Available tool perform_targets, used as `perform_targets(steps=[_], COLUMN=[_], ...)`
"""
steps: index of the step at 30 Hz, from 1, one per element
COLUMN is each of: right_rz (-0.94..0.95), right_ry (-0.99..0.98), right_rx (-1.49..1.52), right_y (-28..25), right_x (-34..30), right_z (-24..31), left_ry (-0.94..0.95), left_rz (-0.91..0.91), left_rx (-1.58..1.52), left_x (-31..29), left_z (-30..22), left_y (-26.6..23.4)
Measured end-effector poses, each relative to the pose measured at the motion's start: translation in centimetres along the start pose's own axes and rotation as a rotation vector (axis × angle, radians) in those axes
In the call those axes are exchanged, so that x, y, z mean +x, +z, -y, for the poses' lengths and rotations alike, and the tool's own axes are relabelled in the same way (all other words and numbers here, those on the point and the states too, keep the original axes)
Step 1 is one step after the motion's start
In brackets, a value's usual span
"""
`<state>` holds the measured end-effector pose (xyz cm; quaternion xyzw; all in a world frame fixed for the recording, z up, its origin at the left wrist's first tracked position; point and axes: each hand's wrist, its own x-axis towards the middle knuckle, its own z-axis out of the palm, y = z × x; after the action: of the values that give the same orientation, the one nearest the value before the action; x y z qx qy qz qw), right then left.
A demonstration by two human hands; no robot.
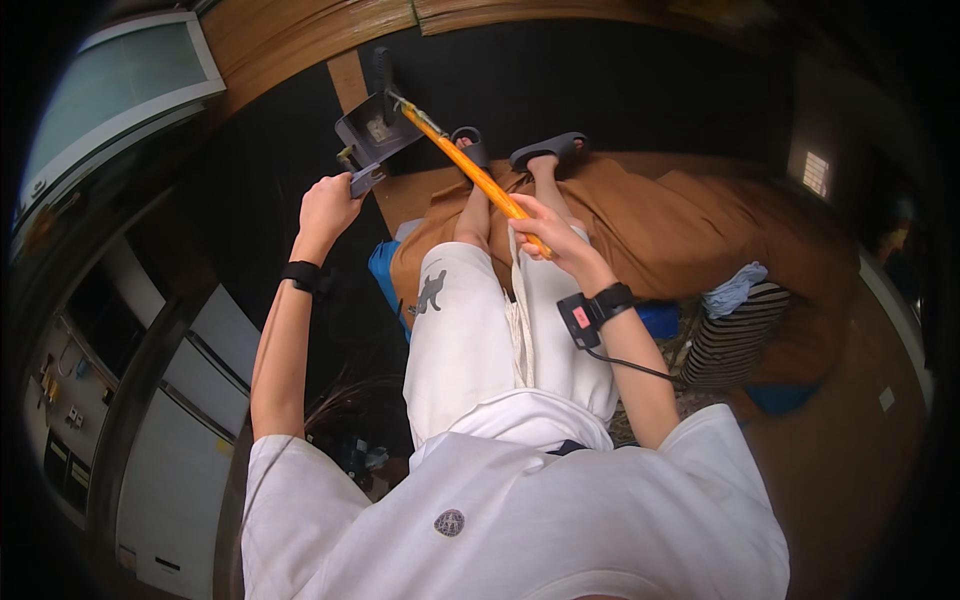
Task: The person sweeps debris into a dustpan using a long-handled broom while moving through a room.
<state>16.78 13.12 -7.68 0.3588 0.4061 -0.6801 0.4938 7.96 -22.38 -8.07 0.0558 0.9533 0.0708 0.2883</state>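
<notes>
In the head view, the relation that counts is between the broom's dark brush (pixel 383 70) and the dustpan (pixel 402 138), both in the upper left of the frame: the brush lies at the pan's upper edge, and whether the two touch I cannot tell. The broom's orange stick (pixel 472 174) has its long axis slanting from there down and right to the middle of the frame, where the right hand (pixel 550 232) has its grip closed around the lower end, thumb and fingers wrapped with no gap showing. So the brush lies up and left of that grip, at the far end of the stick. The left hand (pixel 332 208) is the nearer one to the pan, just below and left of it, its grip curled around the grey handle (pixel 366 181), which points up toward the pan (something pale lies inside, too small to name). The slippered feet (pixel 545 160) are just right of the pan, the stick passing near them.
</notes>
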Motion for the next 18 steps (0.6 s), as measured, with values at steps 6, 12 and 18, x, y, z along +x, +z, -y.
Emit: perform_targets(steps=[6,12,18], right_rz=[-0.418,-0.781,-0.923], right_ry=[-0.282,-0.293,-0.141], right_rx=[-0.281,-0.463,-0.276], right_y=[-6.3,-14.9,-19.6], right_x=[-6.1,-4.5,0.8], right_z=[-1.4,-1.8,-3.3], left_ry=[0.019,0.033,0.036], left_rz=[-0.029,-0.051,-0.039], left_rx=[-0.018,0.004,0.001], left_x=[-0.8,-0.6,-0.7], left_z=[0.5,0.2,0.1], left_y=[0.5,0.6,0.4])
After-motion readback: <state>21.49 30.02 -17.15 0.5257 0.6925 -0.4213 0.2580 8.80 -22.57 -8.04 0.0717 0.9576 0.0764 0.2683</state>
